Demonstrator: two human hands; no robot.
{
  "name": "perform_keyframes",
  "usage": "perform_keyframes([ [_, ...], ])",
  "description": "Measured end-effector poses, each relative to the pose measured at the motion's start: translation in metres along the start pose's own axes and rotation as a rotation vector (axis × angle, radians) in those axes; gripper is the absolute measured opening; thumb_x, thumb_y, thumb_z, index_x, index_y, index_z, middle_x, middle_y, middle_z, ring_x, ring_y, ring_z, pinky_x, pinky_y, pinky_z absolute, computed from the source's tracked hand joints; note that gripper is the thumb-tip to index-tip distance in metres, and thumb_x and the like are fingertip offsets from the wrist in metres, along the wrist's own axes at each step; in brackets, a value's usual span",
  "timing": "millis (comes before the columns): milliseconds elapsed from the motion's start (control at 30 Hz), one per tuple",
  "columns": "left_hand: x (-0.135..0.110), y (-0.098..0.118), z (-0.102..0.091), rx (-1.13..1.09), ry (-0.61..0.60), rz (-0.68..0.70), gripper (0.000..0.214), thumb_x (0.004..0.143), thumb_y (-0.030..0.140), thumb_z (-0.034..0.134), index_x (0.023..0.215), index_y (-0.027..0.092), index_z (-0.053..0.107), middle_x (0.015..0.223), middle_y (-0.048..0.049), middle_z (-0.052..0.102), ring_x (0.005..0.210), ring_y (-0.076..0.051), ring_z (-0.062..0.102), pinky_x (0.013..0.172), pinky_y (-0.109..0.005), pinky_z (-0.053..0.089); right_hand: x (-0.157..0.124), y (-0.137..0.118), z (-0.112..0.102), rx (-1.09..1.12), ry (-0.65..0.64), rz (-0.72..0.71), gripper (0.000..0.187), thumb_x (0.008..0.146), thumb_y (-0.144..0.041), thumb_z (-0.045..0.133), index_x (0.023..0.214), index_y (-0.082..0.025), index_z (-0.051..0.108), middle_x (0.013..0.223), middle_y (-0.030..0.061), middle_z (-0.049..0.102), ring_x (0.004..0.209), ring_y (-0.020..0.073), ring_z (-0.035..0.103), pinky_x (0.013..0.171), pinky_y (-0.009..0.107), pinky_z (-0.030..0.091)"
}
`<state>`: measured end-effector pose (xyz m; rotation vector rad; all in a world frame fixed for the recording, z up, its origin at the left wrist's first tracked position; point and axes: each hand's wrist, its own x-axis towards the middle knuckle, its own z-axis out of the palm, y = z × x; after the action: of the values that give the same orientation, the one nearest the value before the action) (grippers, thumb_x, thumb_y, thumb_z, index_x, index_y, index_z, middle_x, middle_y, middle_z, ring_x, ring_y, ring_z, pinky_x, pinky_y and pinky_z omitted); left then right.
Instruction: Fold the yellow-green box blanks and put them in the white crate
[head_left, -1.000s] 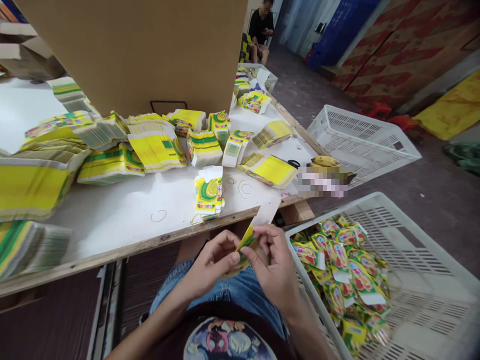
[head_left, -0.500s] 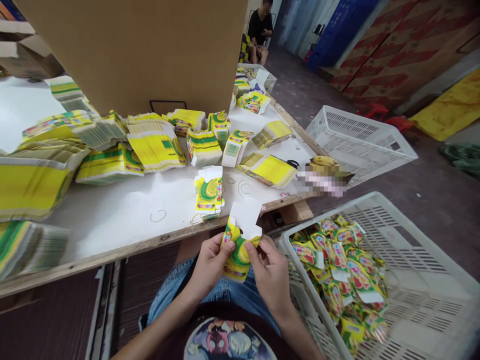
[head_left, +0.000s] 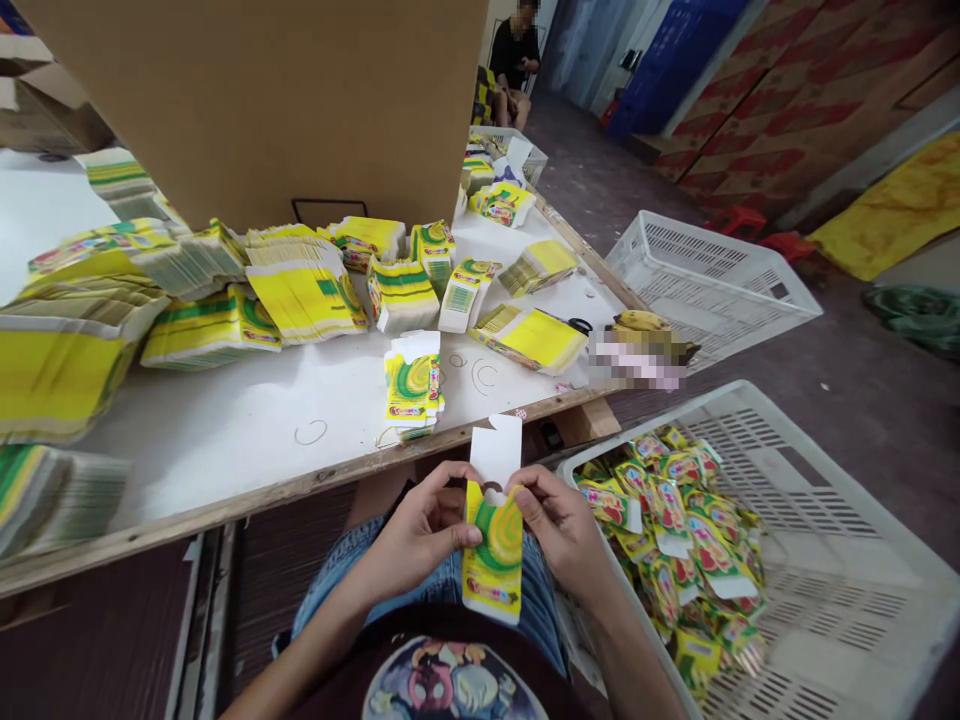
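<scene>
Both of my hands hold one small yellow and green carton (head_left: 495,545) above my lap, just below the table's front edge. My left hand (head_left: 420,530) pinches its left side and my right hand (head_left: 562,530) pinches its right side. The carton stands upright and opened into a box shape, with its white top flap raised. A short stack of flat cartons (head_left: 411,385) of the same print lies on the white table (head_left: 225,440), nearest to my hands. To my right a white plastic crate (head_left: 825,520) holds several folded cartons (head_left: 675,530).
Many stacks of flat yellow cartons (head_left: 300,290) cover the back and left of the table. A large cardboard box (head_left: 262,100) stands behind them. An empty white crate (head_left: 705,280) lies on the floor to the right. Another person (head_left: 514,60) sits far back.
The flat carton between my fingers has been turned face up and opened out into a box shape. It now hangs lower over my lap with its white flap up.
</scene>
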<state>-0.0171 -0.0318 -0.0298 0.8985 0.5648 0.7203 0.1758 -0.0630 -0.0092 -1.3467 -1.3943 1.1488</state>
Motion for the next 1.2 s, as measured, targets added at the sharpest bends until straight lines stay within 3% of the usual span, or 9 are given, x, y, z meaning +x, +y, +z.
perform_keyframes([
  [100,0.001,-0.002,0.002,-0.018,0.005,-0.024,0.045,0.078,0.023,0.08,0.111,0.023,0.049,0.086,-0.0001,0.071,0.071,-0.012,0.065,0.065,-0.021,0.049,0.002,-0.003,0.002,-0.072,0.071,-0.099,0.028,0.098,-0.036,0.055,0.076,-0.019,0.063,0.075,0.0019,0.058,0.07,0.0155,0.057,0.062,0.025,0.046],
  [167,0.002,-0.002,0.004,0.008,0.027,-0.015,0.064,0.081,0.025,0.078,0.132,0.027,0.039,0.092,-0.0016,0.072,0.077,-0.014,0.067,0.07,-0.023,0.05,0.003,-0.002,0.006,-0.015,0.148,-0.097,0.017,0.096,-0.036,0.058,0.096,-0.021,0.065,0.084,0.0037,0.063,0.077,0.0177,0.061,0.068,0.027,0.05],
  [267,0.001,-0.003,0.002,0.09,0.024,-0.017,0.071,0.084,0.027,0.074,0.143,0.026,0.034,0.1,-0.0062,0.072,0.086,-0.019,0.068,0.076,-0.028,0.052,0.003,0.001,0.005,0.033,0.184,-0.062,0.028,0.096,-0.036,0.058,0.122,-0.024,0.06,0.095,0.006,0.069,0.085,0.0202,0.066,0.075,0.032,0.053],
  [400,0.002,-0.008,-0.001,0.262,0.109,0.026,0.045,0.087,0.028,0.068,0.13,0.021,0.054,0.106,-0.0095,0.072,0.092,-0.022,0.069,0.079,-0.029,0.053,0.002,0.0,-0.006,-0.191,0.17,-0.216,0.04,0.097,-0.051,0.051,0.093,-0.023,0.078,0.097,0.0091,0.069,0.095,0.0252,0.064,0.083,0.038,0.051],
  [600,0.004,-0.009,0.004,0.446,0.173,0.071,0.044,0.089,0.021,0.063,0.132,0.02,0.058,0.112,-0.0097,0.074,0.1,-0.022,0.069,0.085,-0.03,0.054,0.002,-0.007,-0.005,-0.18,0.038,0.143,0.039,0.083,-0.036,0.071,0.12,-0.022,0.07,0.101,0.0058,0.075,0.074,0.0199,0.066,0.062,0.029,0.053],
  [700,0.004,-0.008,0.003,0.452,0.174,0.083,0.045,0.089,0.02,0.062,0.133,0.021,0.057,0.116,-0.0096,0.073,0.101,-0.022,0.07,0.087,-0.03,0.055,0.002,-0.006,-0.006,-0.065,0.004,0.121,0.037,0.085,-0.04,0.069,0.117,-0.022,0.071,0.11,0.0083,0.075,0.083,0.0222,0.069,0.068,0.031,0.055],
  [800,0.004,-0.01,0.001,0.429,0.199,0.07,0.045,0.09,0.021,0.062,0.134,0.021,0.056,0.118,-0.0099,0.072,0.101,-0.023,0.07,0.088,-0.032,0.056,0.002,-0.005,-0.01,-0.042,0.005,0.12,0.035,0.086,-0.044,0.066,0.11,-0.019,0.075,0.097,0.0083,0.076,0.078,0.0215,0.068,0.066,0.031,0.054],
  [967,0.005,-0.011,0.003,0.328,0.182,0.056,0.049,0.09,0.023,0.063,0.138,0.022,0.053,0.124,-0.0112,0.07,0.11,-0.025,0.068,0.096,-0.035,0.053,0.007,-0.007,-0.002,-0.236,0.051,0.161,0.037,0.084,-0.028,0.067,0.12,-0.018,0.062,0.062,-0.0055,0.06,0.051,0.012,0.049,0.049,0.022,0.038],
  [1200,0.007,-0.01,0.003,0.097,0.163,0.035,0.054,0.086,0.029,0.07,0.135,0.021,0.051,0.111,-0.0116,0.074,0.098,-0.024,0.071,0.084,-0.032,0.054,0.009,-0.004,0.011,-0.323,0.054,0.145,0.035,0.087,-0.028,0.061,0.121,-0.018,0.055,0.051,-0.0111,0.047,0.047,0.012,0.044,0.048,0.022,0.031],
])
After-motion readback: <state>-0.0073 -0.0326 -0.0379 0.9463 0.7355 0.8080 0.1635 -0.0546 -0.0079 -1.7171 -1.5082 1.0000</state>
